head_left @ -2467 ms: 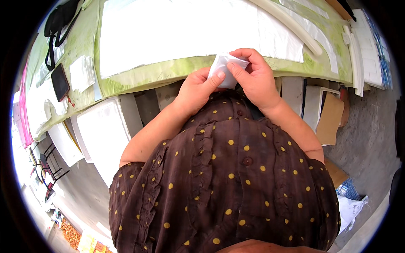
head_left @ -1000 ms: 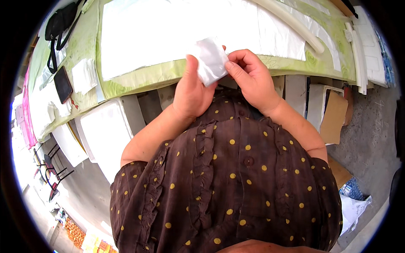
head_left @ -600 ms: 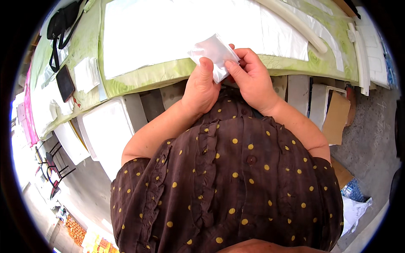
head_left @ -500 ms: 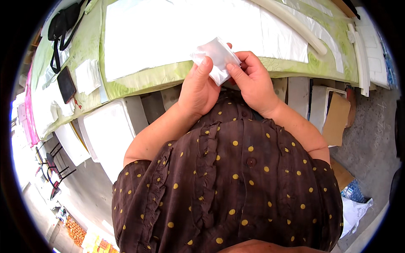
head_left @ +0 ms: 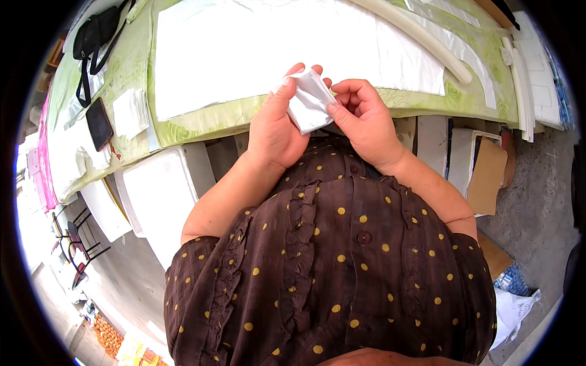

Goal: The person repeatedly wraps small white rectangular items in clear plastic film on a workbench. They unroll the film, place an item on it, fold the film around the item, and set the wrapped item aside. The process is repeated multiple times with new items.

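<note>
In front of my chest I hold a small, folded packet of whitish plastic film [head_left: 309, 108]. My left hand [head_left: 274, 125] closes on its left side, the thumb on the near face and the fingers behind, their tips showing above the top edge. At the packet's right edge, my right hand [head_left: 368, 125] has its thumb against the film and its fingers curled. The packet is raised just off the near edge of the table [head_left: 204, 125], which has a green patterned cover. Behind it lies a wide white sheet [head_left: 244, 49].
On the table's left are a black bag [head_left: 96, 35], a dark phone [head_left: 99, 124] and a stack of white pieces [head_left: 130, 114]. A long pale roll [head_left: 421, 36] lies across the far right. White boxes [head_left: 160, 189] and brown cardboard [head_left: 486, 174] stand below the table edge.
The packet has turned and looks more opaque and wrinkled. My left hand has shifted slightly left, with more fingertips showing behind it. My right fingers have drawn back a little from its edge.
</note>
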A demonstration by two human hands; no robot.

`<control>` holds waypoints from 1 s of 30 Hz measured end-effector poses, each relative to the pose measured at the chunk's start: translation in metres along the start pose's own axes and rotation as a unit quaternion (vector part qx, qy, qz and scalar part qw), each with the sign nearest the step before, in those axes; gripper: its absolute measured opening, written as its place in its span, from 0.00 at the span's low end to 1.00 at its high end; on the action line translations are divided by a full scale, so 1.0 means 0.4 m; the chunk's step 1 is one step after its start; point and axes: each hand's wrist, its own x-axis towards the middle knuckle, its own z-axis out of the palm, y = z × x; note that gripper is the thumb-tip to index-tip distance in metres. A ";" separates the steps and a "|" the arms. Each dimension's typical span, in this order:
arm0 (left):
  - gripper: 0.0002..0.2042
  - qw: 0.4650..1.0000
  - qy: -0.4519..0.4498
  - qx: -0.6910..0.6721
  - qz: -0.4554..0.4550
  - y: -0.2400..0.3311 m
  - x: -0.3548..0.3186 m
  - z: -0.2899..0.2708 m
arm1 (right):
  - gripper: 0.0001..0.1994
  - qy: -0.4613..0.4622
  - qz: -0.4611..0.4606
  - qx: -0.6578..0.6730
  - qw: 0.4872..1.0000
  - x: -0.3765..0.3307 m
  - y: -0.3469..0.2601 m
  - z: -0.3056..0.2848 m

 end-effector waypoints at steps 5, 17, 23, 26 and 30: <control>0.28 1.000 0.007 -0.024 0.004 -0.005 -0.006 -0.001 | 0.11 0.000 -0.032 -0.060 0.998 -0.004 -0.003 0.003; 0.27 1.000 0.025 0.002 -0.009 -0.018 -0.014 -0.007 | 0.12 -0.009 -0.023 -0.033 0.999 -0.003 0.013 -0.006; 0.21 0.997 0.009 0.074 -0.008 -0.024 -0.019 -0.001 | 0.15 0.012 -0.046 -0.047 0.998 0.009 -0.002 0.001; 0.17 0.994 0.011 0.103 -0.027 -0.030 -0.021 0.000 | 0.13 0.028 -0.070 -0.073 0.994 0.007 -0.008 -0.003; 0.18 0.988 -0.009 0.142 -0.060 -0.037 -0.027 -0.015 | 0.08 0.042 -0.047 -0.086 0.994 0.001 -0.017 -0.013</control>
